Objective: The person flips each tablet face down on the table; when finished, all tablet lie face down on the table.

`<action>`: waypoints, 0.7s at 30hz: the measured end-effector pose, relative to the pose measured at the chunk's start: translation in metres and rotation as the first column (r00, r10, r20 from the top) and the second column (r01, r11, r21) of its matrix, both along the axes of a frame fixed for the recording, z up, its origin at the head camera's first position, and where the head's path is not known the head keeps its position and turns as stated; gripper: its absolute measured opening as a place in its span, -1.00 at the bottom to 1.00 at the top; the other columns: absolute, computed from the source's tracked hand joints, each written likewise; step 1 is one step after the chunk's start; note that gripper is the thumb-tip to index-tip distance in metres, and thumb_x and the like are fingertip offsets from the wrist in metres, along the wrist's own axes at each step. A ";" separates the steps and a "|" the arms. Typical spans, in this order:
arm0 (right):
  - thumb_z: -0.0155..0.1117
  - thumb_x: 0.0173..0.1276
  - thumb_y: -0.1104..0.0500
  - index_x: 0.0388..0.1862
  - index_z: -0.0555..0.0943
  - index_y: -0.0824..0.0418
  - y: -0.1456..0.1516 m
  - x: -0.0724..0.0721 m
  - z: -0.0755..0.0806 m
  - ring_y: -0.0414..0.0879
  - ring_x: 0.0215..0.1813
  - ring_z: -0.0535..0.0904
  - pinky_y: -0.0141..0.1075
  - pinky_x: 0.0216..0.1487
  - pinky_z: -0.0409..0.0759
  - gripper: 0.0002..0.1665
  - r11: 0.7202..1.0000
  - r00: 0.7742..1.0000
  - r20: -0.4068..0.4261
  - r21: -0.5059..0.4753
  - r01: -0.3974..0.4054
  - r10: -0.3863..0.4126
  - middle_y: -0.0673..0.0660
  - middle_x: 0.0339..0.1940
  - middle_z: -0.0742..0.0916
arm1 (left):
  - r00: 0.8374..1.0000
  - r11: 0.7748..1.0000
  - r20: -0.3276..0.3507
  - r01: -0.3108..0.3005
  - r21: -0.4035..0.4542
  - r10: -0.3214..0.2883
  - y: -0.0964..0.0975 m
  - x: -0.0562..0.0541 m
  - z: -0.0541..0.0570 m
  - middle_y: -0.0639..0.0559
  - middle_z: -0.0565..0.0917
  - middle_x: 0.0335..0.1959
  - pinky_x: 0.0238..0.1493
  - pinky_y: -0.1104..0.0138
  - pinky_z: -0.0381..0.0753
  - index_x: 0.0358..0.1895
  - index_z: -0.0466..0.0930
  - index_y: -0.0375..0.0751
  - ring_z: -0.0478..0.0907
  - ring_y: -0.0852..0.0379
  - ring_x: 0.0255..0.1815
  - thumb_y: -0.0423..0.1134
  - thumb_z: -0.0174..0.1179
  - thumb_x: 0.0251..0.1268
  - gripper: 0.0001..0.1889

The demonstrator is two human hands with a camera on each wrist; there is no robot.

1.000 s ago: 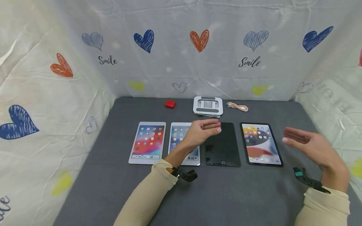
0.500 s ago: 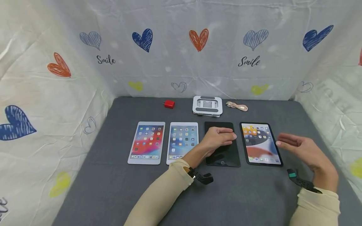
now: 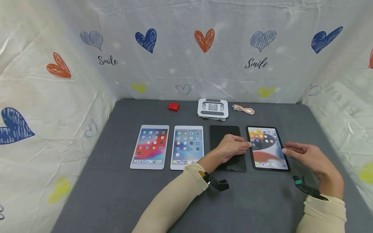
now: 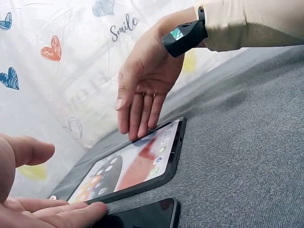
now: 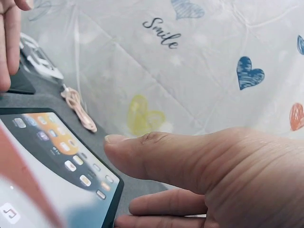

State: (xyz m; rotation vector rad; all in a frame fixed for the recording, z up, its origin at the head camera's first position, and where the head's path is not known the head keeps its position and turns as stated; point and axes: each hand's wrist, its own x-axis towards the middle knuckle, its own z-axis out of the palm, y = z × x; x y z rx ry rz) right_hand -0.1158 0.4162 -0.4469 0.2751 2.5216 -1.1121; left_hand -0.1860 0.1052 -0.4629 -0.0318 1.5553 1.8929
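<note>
At the right end of a row of tablets lies a black-edged tablet [image 3: 266, 142] with a lit screen. My left hand [image 3: 233, 147] reaches over the dark-screened tablet [image 3: 221, 131], its fingertips at the lit tablet's left edge. Beside the right edge is my right hand [image 3: 310, 157], fingers extended and thumb close to the rim. The left wrist view has the left hand [image 4: 42, 209] low at the near edge, facing the right hand [image 4: 147, 90]. Whether either hand touches the tablet is hard to tell. Neither holds anything.
Two white tablets, one with a red-blue screen [image 3: 150, 145] and one with a blue screen [image 3: 187, 145], lie to the left. Behind them are a red charger plug [image 3: 174, 107], a folded silver stand [image 3: 213, 109] and a bundled pinkish cable [image 3: 243, 109]. A printed curtain [image 3: 180, 64] surrounds the grey table [image 3: 116, 194].
My left hand has moved right, from over the second white tablet across the dark one to the lit tablet's left edge. My right hand has moved left to its right edge.
</note>
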 end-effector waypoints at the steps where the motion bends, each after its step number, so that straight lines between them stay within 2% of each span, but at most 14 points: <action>1: 0.17 0.71 -0.29 0.71 0.23 0.48 0.000 0.000 0.000 0.57 0.67 0.12 0.62 0.51 0.24 0.03 1.000 1.000 0.003 0.003 0.000 0.000 0.61 0.70 0.27 | 1.000 1.000 0.006 0.003 -0.009 -0.003 0.001 0.000 0.000 -0.15 0.82 0.02 0.35 0.02 0.75 0.39 0.56 -0.52 0.78 -0.17 0.28 -0.37 0.48 0.43 -0.45; 9: 0.13 0.71 -0.33 0.70 0.25 0.47 -0.003 0.000 -0.001 0.59 0.67 0.16 0.62 0.50 0.26 0.03 0.999 0.999 0.009 0.019 0.033 -0.033 0.63 0.68 0.28 | 0.996 0.995 0.030 0.089 -0.042 -0.088 0.005 -0.002 -0.001 -0.15 0.82 0.10 0.38 0.03 0.74 0.28 0.65 -0.48 0.78 -0.08 0.28 -0.27 0.46 0.48 -0.55; 10: 0.12 0.71 -0.33 0.70 0.26 0.47 -0.003 -0.001 -0.002 0.53 0.62 0.29 0.61 0.50 0.27 0.03 0.999 0.999 0.005 0.017 0.037 -0.037 0.62 0.68 0.30 | 0.995 0.995 0.038 0.093 -0.043 -0.091 0.006 -0.002 -0.001 -0.15 0.82 0.10 0.38 0.03 0.74 0.25 0.67 -0.48 0.78 -0.08 0.28 -0.27 0.46 0.48 -0.57; 12: 0.08 0.72 -0.34 0.71 0.25 0.46 -0.002 -0.002 -0.003 0.48 0.56 0.39 0.62 0.50 0.26 0.03 0.999 0.999 0.014 -0.004 0.052 -0.052 0.62 0.67 0.31 | 0.995 0.996 0.055 0.084 -0.040 -0.082 0.008 -0.002 0.000 -0.13 0.81 0.08 0.40 0.02 0.73 0.23 0.68 -0.47 0.77 -0.07 0.27 -0.28 0.46 0.47 -0.60; 14: 0.08 0.71 -0.35 0.71 0.24 0.46 0.000 -0.004 -0.005 0.12 0.37 0.66 0.59 0.53 0.26 0.05 0.996 0.997 0.023 -0.038 0.077 -0.076 0.57 0.65 0.40 | 0.995 0.996 0.071 0.078 -0.031 -0.076 0.010 -0.002 0.000 -0.15 0.81 0.09 0.42 0.00 0.71 0.20 0.69 -0.48 0.77 -0.09 0.27 -0.30 0.46 0.47 -0.62; 16: 0.10 0.71 -0.35 0.71 0.24 0.48 0.003 -0.005 -0.008 -0.26 0.13 0.73 0.24 0.56 0.51 0.06 0.991 0.994 0.028 -0.082 0.109 -0.107 0.37 0.49 0.65 | 0.994 0.997 0.084 0.075 -0.026 -0.073 0.011 -0.003 -0.001 -0.15 0.81 0.07 0.42 0.00 0.71 0.18 0.71 -0.47 0.77 -0.08 0.25 -0.32 0.46 0.46 -0.64; 18: 0.10 0.71 -0.33 0.70 0.21 0.52 0.004 -0.007 -0.010 -0.50 -0.01 0.67 -0.14 0.41 0.69 0.07 0.979 0.989 0.036 -0.146 0.145 -0.141 0.03 0.23 0.80 | 0.993 0.997 0.098 0.073 -0.025 -0.070 0.013 -0.003 -0.001 -0.14 0.81 0.05 0.41 0.02 0.72 0.14 0.73 -0.45 0.78 -0.06 0.22 -0.32 0.47 0.45 -0.67; 19: 0.11 0.72 -0.31 0.70 0.18 0.56 0.005 -0.008 -0.012 -0.60 -0.08 0.61 -0.33 0.27 0.73 0.07 0.971 0.987 0.036 -0.179 0.159 -0.155 -0.15 0.11 0.80 | 0.992 0.997 0.103 0.073 -0.027 -0.070 0.014 -0.003 -0.002 -0.13 0.82 0.03 0.41 0.03 0.73 0.12 0.74 -0.44 0.79 -0.04 0.20 -0.32 0.48 0.44 -0.69; 21: 0.07 0.75 -0.27 0.68 0.14 0.61 0.007 -0.010 -0.014 -0.56 -0.07 0.62 -0.57 -0.05 0.69 0.06 0.954 0.983 0.039 -0.236 0.183 -0.179 -0.42 -0.05 0.67 | 0.992 0.997 0.108 0.071 -0.033 -0.067 0.016 -0.003 -0.002 -0.10 0.82 0.00 0.39 0.06 0.74 0.09 0.75 -0.41 0.79 -0.01 0.17 -0.32 0.48 0.44 -0.71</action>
